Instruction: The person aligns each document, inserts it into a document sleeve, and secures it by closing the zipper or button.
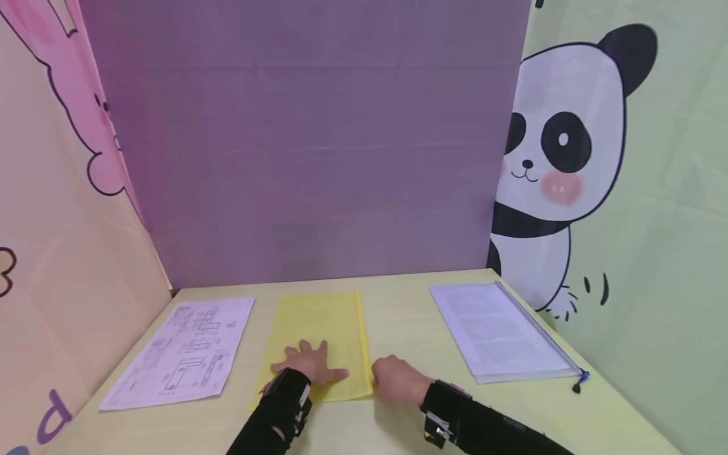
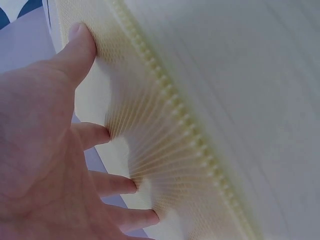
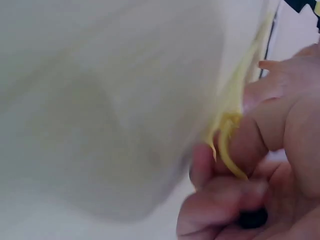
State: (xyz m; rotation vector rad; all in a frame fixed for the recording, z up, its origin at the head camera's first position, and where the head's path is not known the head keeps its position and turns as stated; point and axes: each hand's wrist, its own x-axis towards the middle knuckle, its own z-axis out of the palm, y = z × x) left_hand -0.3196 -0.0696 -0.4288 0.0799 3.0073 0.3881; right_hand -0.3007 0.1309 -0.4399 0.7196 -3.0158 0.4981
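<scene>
A yellow translucent mesh pouch (image 1: 335,322) lies flat in the middle of the table, its zip (image 1: 363,335) along the right edge. My left hand (image 1: 309,364) rests spread on the pouch's lower part; in the left wrist view the fingertips of that hand (image 2: 55,130) press creases into the mesh (image 2: 145,115). At the lower right corner my right hand (image 1: 398,379) has its fingers curled. The right wrist view shows the right hand (image 3: 250,175) gripping the yellow pull cord (image 3: 227,155) at the zip's end, a dark bead (image 3: 253,218) among the fingers.
A printed sheet with line drawings (image 1: 188,347) lies at the left of the table. On the right is a clear pouch (image 1: 500,328) with papers in it and a blue pull cord (image 1: 581,377). A purple panel (image 1: 318,158) stands behind the table, with printed cloth at both sides.
</scene>
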